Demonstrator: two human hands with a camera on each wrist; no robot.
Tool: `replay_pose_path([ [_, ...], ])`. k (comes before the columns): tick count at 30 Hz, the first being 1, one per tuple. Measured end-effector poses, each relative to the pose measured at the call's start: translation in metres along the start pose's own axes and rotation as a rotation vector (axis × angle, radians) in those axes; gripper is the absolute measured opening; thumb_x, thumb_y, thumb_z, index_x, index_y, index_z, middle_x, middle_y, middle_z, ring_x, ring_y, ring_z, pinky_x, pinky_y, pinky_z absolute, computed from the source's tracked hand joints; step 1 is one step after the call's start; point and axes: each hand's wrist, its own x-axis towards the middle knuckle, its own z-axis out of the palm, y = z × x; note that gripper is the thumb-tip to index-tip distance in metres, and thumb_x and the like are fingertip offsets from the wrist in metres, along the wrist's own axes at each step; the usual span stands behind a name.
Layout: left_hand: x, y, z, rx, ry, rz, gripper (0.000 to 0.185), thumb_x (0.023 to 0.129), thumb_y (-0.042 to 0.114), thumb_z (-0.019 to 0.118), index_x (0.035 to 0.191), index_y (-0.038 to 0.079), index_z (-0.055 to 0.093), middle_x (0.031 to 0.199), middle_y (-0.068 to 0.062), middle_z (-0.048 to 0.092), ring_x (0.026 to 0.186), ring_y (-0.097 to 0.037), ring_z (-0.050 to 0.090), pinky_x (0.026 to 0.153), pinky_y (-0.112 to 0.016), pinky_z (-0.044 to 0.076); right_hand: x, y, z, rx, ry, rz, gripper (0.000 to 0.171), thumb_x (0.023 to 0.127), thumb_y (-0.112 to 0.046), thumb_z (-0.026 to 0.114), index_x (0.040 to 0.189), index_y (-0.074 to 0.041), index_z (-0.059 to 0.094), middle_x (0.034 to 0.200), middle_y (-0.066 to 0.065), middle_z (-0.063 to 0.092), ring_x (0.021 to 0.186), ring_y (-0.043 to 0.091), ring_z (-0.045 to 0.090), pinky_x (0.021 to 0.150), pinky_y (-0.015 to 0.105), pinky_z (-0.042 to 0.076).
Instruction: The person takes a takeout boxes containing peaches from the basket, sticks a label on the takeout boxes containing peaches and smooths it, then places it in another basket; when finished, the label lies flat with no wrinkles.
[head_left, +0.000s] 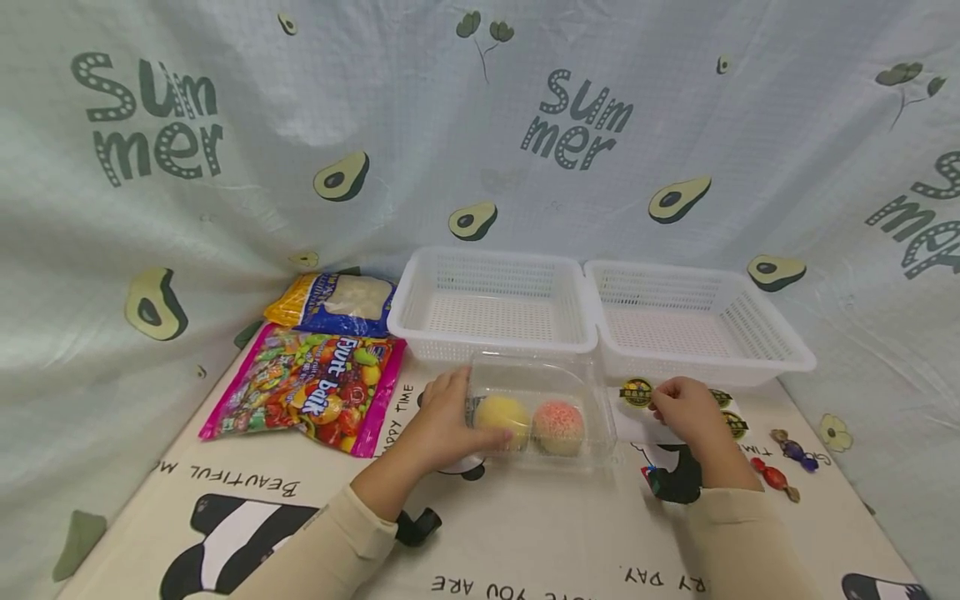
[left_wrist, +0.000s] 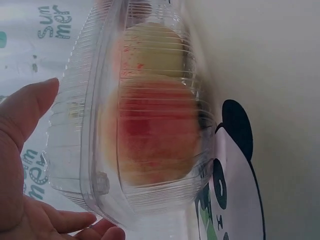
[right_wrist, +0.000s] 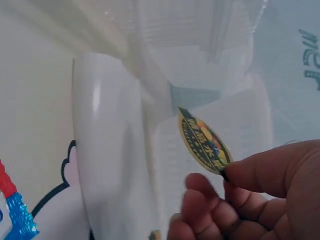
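the left hand (head_left: 442, 421) rested against the left end of a clear plastic box (head_left: 542, 408) on the table (head_left: 525, 533), its fingers curved round the box's side and holding it; the left wrist view showed the thumb (left_wrist: 30, 115) lying along the ribbed lid. inside the box sat a yellow bun (head_left: 501, 414) and, just to its right and touching it, a pink bun (head_left: 558, 425). the right hand (head_left: 686, 408) lay just right of the box, finger and thumb pinching a round sticker (right_wrist: 202, 141) by its edge, lifted off a white sheet (head_left: 637, 421); other round stickers (head_left: 733, 423) lay on that sheet on the far side of the hand. behind the box stood two white baskets side by side, the left basket (head_left: 420, 292) and the right basket (head_left: 780, 337), touching at their rims. left of the baskets lay a bag of fruit candy (head_left: 307, 387) with a blue and yellow bag (head_left: 333, 304) behind it. wrapped candies (head_left: 776, 479) lay near the right sleeve.
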Motion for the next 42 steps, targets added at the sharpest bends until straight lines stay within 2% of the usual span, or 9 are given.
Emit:
replay_pose_path([
  [5,0.001,0.004,-0.002,0.008,0.048,0.053,0.098,0.080,0.045,0.084,0.157,0.009,0.035,0.152,-0.014,0.044,0.143,-0.033,0.035,0.113,-0.058,0.040,-0.023,-0.018,-0.004,0.072,0.101,-0.035,0.029,0.105,-0.023,0.053,0.115,0.003,0.060,0.105,0.023,0.073,0.087,0.027,0.072,0.071,0.027,0.059],
  [10,0.006,0.010,-0.002,0.006,0.115,0.104,0.081,0.086,0.037,0.081,0.152,0.011,0.043,0.150,-0.013,0.048,0.143,-0.031,0.039,0.116,-0.055,0.039,-0.041,-0.043,0.001,0.145,0.146,-0.126,0.025,0.104,-0.022,0.059,0.113,0.001,0.062,0.098,0.019,0.075,0.084,0.024,0.075,0.073,0.026,0.061],
  [15,0.012,0.024,0.000,0.009,0.141,0.192,0.066,0.087,0.032,0.079,0.144,0.012,0.053,0.143,-0.010,0.057,0.138,-0.031,0.047,0.113,-0.053,0.042,-0.048,-0.066,0.017,0.242,0.111,-0.205,0.021,0.103,-0.019,0.062,0.109,0.001,0.064,0.095,0.020,0.074,0.080,0.018,0.074,0.073,0.027,0.062],
  [20,0.019,0.042,0.003,0.005,0.099,0.268,0.046,0.094,0.029,0.071,0.135,0.015,0.058,0.128,-0.008,0.069,0.121,-0.029,0.063,0.102,-0.047,0.050,-0.046,-0.083,0.035,0.378,0.031,-0.231,0.018,0.102,-0.013,0.064,0.109,0.004,0.064,0.092,0.019,0.072,0.077,0.015,0.072,0.073,0.027,0.062],
  [23,0.024,0.052,0.005,-0.025,0.046,0.256,0.039,0.097,0.028,0.067,0.134,0.020,0.057,0.117,-0.003,0.075,0.104,-0.022,0.068,0.089,-0.040,0.055,-0.044,-0.092,0.042,0.463,-0.009,-0.244,0.018,0.101,-0.009,0.063,0.110,0.006,0.063,0.089,0.017,0.071,0.075,0.014,0.071,0.072,0.027,0.062],
  [29,0.034,0.063,0.007,-0.063,0.000,0.183,0.024,0.097,0.025,0.068,0.120,0.022,0.063,0.096,0.006,0.075,0.077,-0.011,0.063,0.067,-0.030,0.052,-0.043,-0.101,0.051,0.560,-0.062,-0.274,0.021,0.100,-0.006,0.064,0.113,0.009,0.060,0.084,0.012,0.071,0.072,0.015,0.070,0.071,0.028,0.062],
  [32,0.037,0.064,0.007,-0.048,0.007,0.158,0.017,0.097,0.023,0.068,0.113,0.020,0.068,0.091,0.006,0.071,0.074,-0.011,0.061,0.064,-0.029,0.050,-0.040,-0.103,0.053,0.566,-0.078,-0.286,0.021,0.099,-0.006,0.064,0.115,0.007,0.059,0.084,0.015,0.071,0.071,0.015,0.069,0.071,0.029,0.062],
  [35,0.039,0.062,0.008,-0.019,0.014,0.150,0.011,0.096,0.022,0.069,0.107,0.018,0.070,0.088,0.006,0.070,0.072,-0.011,0.060,0.063,-0.028,0.050,-0.038,-0.105,0.057,0.507,-0.083,-0.300,0.017,0.099,-0.006,0.063,0.113,0.004,0.063,0.084,0.018,0.071,0.070,0.017,0.069,0.069,0.028,0.061],
  [42,0.042,0.056,0.010,0.040,0.036,0.145,0.007,0.094,0.020,0.071,0.098,0.014,0.073,0.082,0.004,0.072,0.066,-0.009,0.060,0.058,-0.025,0.049,-0.032,-0.108,0.065,0.171,-0.048,-0.336,0.014,0.094,-0.010,0.062,0.101,-0.007,0.073,0.074,0.004,0.069,0.065,0.017,0.063,0.057,0.030,0.051],
])
